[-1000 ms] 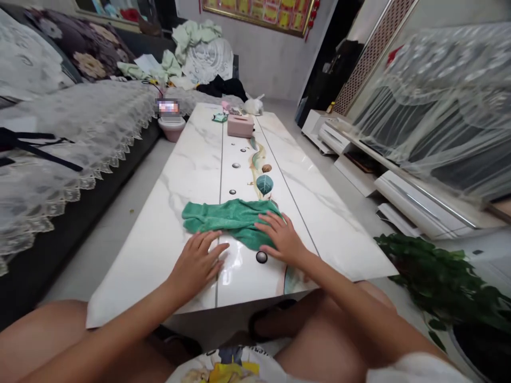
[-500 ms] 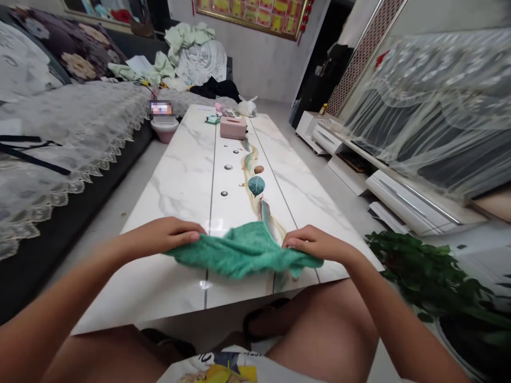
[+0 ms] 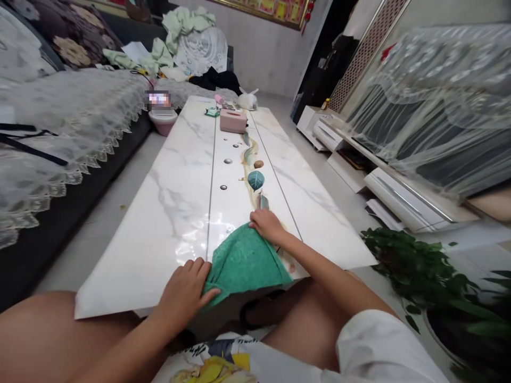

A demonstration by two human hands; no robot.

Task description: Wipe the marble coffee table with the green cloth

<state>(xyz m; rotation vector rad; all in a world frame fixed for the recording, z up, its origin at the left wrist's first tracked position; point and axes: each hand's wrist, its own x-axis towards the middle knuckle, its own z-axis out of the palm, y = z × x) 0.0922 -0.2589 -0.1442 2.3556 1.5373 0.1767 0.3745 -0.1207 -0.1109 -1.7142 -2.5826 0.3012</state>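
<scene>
Green towel (rumpled) flat at table's near edge

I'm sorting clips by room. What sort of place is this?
Most likely a home living room: a lace-covered sofa runs beside a long marble coffee table, facing a low TV cabinet. The person is seated at the table with a green cloth.

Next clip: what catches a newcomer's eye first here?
The green towel spread at the near edge of the white marble coffee table, left hand at its near corner and right hand at its far corner. Farther off, a pink tissue box sits at the table's far end.
</scene>
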